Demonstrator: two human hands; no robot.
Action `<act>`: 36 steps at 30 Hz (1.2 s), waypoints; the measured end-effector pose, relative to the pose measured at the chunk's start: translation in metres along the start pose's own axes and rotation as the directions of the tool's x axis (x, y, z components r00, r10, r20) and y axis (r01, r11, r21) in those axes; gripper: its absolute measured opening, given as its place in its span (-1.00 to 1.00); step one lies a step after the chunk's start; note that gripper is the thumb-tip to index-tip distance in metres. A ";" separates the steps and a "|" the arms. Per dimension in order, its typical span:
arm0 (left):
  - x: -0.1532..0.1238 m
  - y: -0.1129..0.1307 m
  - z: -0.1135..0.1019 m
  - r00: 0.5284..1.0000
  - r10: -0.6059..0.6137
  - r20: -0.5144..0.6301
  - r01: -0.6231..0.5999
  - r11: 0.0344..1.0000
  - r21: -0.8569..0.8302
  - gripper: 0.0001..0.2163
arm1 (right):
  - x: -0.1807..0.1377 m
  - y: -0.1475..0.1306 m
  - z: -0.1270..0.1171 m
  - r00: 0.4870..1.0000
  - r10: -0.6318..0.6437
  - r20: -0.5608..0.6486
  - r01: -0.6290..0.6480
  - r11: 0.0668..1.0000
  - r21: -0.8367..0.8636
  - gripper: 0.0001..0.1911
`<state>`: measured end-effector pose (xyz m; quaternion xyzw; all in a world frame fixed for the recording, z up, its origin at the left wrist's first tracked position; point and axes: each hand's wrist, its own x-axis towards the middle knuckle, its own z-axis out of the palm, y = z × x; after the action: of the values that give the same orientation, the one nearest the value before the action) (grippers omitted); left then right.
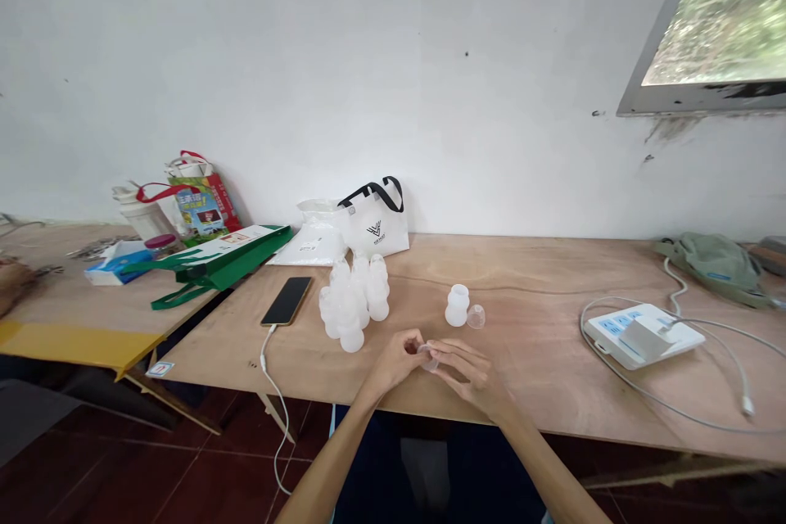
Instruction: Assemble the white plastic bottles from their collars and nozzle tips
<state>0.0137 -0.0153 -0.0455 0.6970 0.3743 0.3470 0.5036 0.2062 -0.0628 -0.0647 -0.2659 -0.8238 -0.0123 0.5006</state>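
Observation:
Near the table's front edge, my left hand (400, 359) and my right hand (465, 375) meet, both with fingers closed on a small clear plastic piece (431, 363). It looks round, but the fingers cover part of it, so I cannot tell its exact kind. Beyond my right hand stands a small white translucent bottle (457, 307), upright and open at the top. A clear dome-shaped cap (476, 317) lies right beside that bottle. To the left of my hands, several similar white bottles (351, 332) stand close together, some topped with clear domes.
A phone (287, 300) on a white cable lies left of the bottles. Behind them are a white bag (377, 221) and a plastic packet (313, 241). On the right sit a white device box (642, 336) with loose cables and a green cap (715, 264).

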 end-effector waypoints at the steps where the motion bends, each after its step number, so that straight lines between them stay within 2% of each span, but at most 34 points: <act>1: -0.001 0.000 0.000 1.000 -0.005 -0.015 0.005 1.000 0.022 -0.78 | 0.000 0.000 0.000 1.000 0.001 0.004 -0.001 1.000 0.000 -0.48; 9: -0.005 -0.005 0.016 0.979 0.020 -0.204 0.037 0.962 0.272 -0.81 | -0.002 0.002 -0.001 0.999 -0.046 0.006 0.046 0.997 -0.065 -0.62; 12: -0.004 -0.008 0.017 0.977 0.036 -0.210 0.027 0.957 0.289 -0.80 | -0.002 0.001 0.001 0.999 -0.027 0.034 0.029 0.997 -0.070 -0.66; 19: -0.003 0.004 0.001 0.997 0.029 -0.071 -0.020 0.992 0.127 -0.73 | -0.001 0.006 0.005 0.988 0.157 0.011 -0.156 0.986 -0.067 -0.75; 22: -0.006 0.011 0.000 0.997 -0.074 0.017 0.075 0.989 -0.129 -0.62 | -0.002 0.008 0.002 0.979 0.203 -0.024 -0.204 0.977 -0.069 -0.80; 24: -0.008 0.013 0.002 0.986 -0.157 0.060 0.167 0.938 -0.304 -0.57 | -0.002 0.008 0.000 0.978 0.206 -0.033 -0.208 0.976 -0.071 -0.82; 26: -0.008 0.013 0.004 0.979 -0.190 0.075 0.204 0.892 -0.404 -0.55 | -0.001 0.007 -0.003 0.980 0.199 -0.019 -0.200 0.976 -0.088 -0.81; 29: -0.006 0.008 0.003 0.987 -0.157 0.040 0.157 0.870 -0.468 -0.56 | 0.001 0.006 -0.006 0.982 0.183 0.036 -0.177 0.976 -0.128 -0.73; 31: -0.004 0.004 0.001 0.992 -0.127 -0.014 0.104 0.866 -0.489 -0.56 | 0.001 0.005 -0.008 0.982 0.187 0.013 -0.182 0.970 -0.163 -0.65; 33: -0.002 0.000 0.000 0.988 -0.124 -0.089 0.064 0.867 -0.494 -0.50 | 0.000 0.007 -0.008 0.971 0.224 -0.085 -0.238 0.946 -0.222 -0.60; 36: 0.000 -0.004 0.001 0.976 -0.137 -0.168 0.042 0.882 -0.470 -0.42 | -0.002 0.015 -0.008 0.915 0.318 -0.248 -0.389 0.856 -0.339 -0.57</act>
<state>0.0139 -0.0147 -0.0493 0.5008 0.3604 0.4696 0.6315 0.2199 -0.0531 -0.0666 -0.5030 -0.6926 -0.1041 0.5065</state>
